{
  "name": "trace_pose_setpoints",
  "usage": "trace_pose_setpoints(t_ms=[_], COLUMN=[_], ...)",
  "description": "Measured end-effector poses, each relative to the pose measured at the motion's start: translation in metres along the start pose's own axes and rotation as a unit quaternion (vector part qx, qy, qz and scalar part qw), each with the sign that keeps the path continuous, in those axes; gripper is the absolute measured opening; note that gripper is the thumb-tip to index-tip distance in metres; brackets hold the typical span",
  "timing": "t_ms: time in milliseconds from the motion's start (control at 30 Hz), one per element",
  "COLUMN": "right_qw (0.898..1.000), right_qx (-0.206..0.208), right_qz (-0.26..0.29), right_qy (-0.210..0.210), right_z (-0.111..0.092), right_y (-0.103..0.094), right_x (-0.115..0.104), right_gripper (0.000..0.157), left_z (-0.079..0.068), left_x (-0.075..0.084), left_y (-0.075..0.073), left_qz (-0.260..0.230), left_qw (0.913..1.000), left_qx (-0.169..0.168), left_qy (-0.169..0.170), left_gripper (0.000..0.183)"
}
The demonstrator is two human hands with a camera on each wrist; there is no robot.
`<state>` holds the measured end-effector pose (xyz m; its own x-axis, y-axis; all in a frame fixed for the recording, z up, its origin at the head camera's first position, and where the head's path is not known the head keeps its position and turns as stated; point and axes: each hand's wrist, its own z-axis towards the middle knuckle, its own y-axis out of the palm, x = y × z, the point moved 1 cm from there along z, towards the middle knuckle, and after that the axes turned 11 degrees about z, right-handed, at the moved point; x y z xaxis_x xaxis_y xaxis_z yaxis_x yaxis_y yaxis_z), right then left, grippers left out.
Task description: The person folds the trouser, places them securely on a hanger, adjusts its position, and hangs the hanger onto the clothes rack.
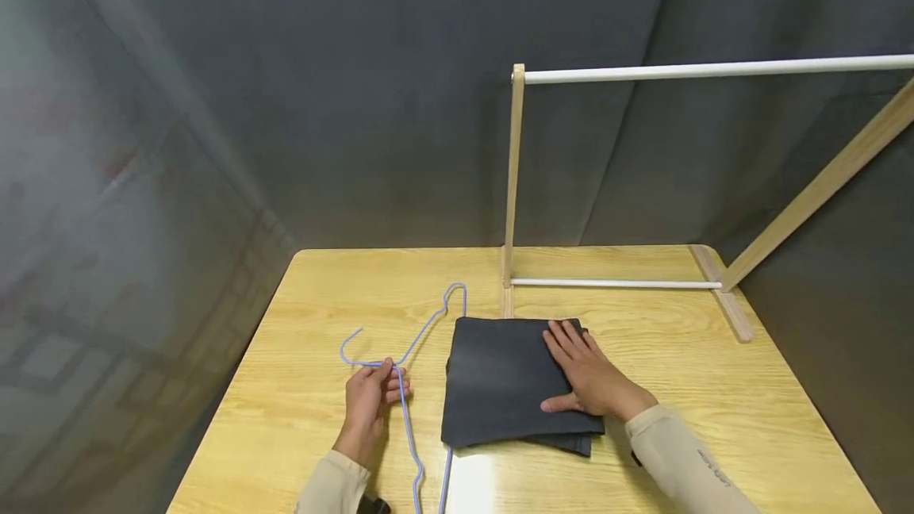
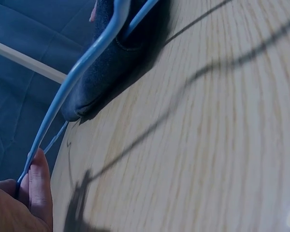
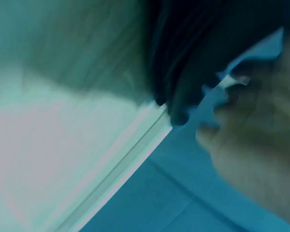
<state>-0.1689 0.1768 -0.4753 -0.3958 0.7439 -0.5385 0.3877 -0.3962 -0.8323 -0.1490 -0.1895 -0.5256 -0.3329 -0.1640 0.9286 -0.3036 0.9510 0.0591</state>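
Note:
A light blue wire hanger lies sideways in the head view, its hook pointing left. My left hand pinches it at the neck, just below the hook. The hanger's bottom bar runs to the folded dark grey cloth, which hides the bar's middle. On top of this cloth rests my right hand, fingers straight and spread. In the left wrist view the hanger wire rises from the fingers towards the cloth. The right wrist view is blurred, showing the hand beside the dark cloth.
A wooden rack with a white top rail and a lower white rail stands at the back right of the wooden table. Grey curtains hang behind and beside the table.

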Motion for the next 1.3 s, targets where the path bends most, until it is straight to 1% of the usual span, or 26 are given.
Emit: trace_pose_setpoints(t_ms=[67,133,200,300,433,567,700,867,1000,1167,1200,1300], right_qw=[0.999,0.997,0.996,0.997,0.997,0.998,0.998,0.998,0.999,0.999,0.999,0.999], right_qx=[-0.026,-0.045,-0.043,-0.024,-0.015,-0.012,-0.018,-0.021,-0.033,-0.036,-0.036,-0.017], right_qz=[0.031,0.051,0.055,0.048,0.038,0.032,0.034,0.037,0.013,-0.008,-0.012,-0.025], right_qy=[-0.034,-0.048,-0.052,-0.061,-0.063,-0.058,-0.048,-0.044,-0.026,-0.029,-0.034,-0.045], right_z=[-0.002,-0.002,-0.001,0.002,0.003,-0.002,-0.006,-0.011,-0.016,-0.013,-0.012,-0.007], right_y=[0.009,0.016,0.02,0.023,0.025,0.026,0.026,0.026,0.026,0.024,0.025,0.04], right_x=[-0.004,-0.007,-0.007,-0.005,-0.001,0.0,-0.002,-0.005,-0.006,-0.015,-0.018,-0.016], right_gripper=[0.11,0.111,0.111,0.11,0.11,0.111,0.11,0.107,0.108,0.107,0.106,0.106], left_z=[0.004,0.007,0.01,0.013,0.013,0.012,0.012,0.006,0.004,0.004,0.004,0.003], left_x=[0.003,0.007,0.011,0.015,0.017,0.015,0.012,0.002,-0.003,-0.005,-0.005,-0.003], left_y=[-0.002,-0.004,-0.006,-0.007,-0.005,-0.002,0.001,0.004,0.006,0.006,0.006,0.004], left_qz=[0.001,-0.003,0.001,-0.005,0.002,0.011,0.002,-0.01,-0.007,-0.016,-0.014,-0.006], left_qw=[1.0,0.9999,0.9998,0.9998,0.9998,0.9999,0.9999,0.9999,0.9999,0.9999,0.9999,1.0], left_qx=[0.004,0.006,0.005,0.008,0.01,0.002,0.004,0.007,0.005,0.003,0.001,-0.004], left_qy=[0.006,0.012,0.018,0.018,0.015,0.011,0.012,-0.002,-0.006,0.001,0.0,-0.002], left_gripper=[0.025,0.024,0.024,0.023,0.024,0.026,0.027,0.026,0.026,0.025,0.025,0.025])
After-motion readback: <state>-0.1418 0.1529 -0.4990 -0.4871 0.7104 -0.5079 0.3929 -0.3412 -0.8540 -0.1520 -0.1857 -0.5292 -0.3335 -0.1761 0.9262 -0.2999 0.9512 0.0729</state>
